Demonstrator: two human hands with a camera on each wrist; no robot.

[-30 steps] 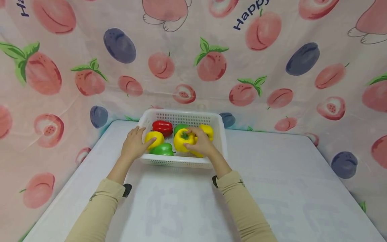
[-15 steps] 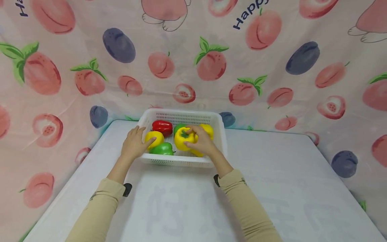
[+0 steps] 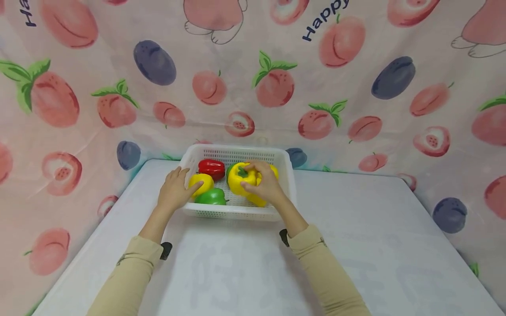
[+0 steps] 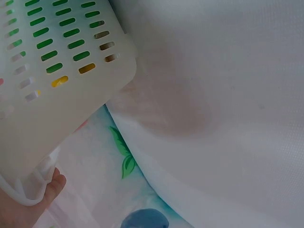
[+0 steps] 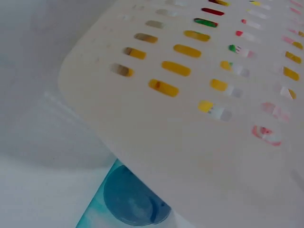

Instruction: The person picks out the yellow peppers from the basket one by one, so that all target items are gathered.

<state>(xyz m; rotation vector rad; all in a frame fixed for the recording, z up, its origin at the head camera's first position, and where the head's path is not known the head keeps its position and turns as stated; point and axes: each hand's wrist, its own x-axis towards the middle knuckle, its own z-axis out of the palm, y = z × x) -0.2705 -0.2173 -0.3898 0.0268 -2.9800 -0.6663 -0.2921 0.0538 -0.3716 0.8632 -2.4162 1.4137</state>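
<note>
A white perforated plastic basket (image 3: 233,209) stands at the back of the table. My left hand (image 3: 172,192) grips its left rim, the thumb reaching inside over a yellow bell pepper (image 3: 207,181); fingers round the rim also show in the left wrist view. Inside the basket, my right hand (image 3: 267,186) holds another yellow bell pepper (image 3: 238,181) between thumb and fingers, its green stem facing up. Below it sits more yellow pepper (image 3: 258,200), partly hidden. A red bell pepper (image 3: 211,169) and a green one (image 3: 211,197) lie on the left; another green pepper (image 3: 229,170) is mostly covered.
The white-covered table (image 3: 375,245) extends to the front and right. A fruit-printed cloth (image 3: 253,87) hangs close behind the basket. The basket's slotted wall (image 5: 142,118) fills much of the right wrist view.
My right hand has raised the yellow bell pepper slightly, covering more of the green one behind and baring more yellow below. My left hand stays on the rim.
</note>
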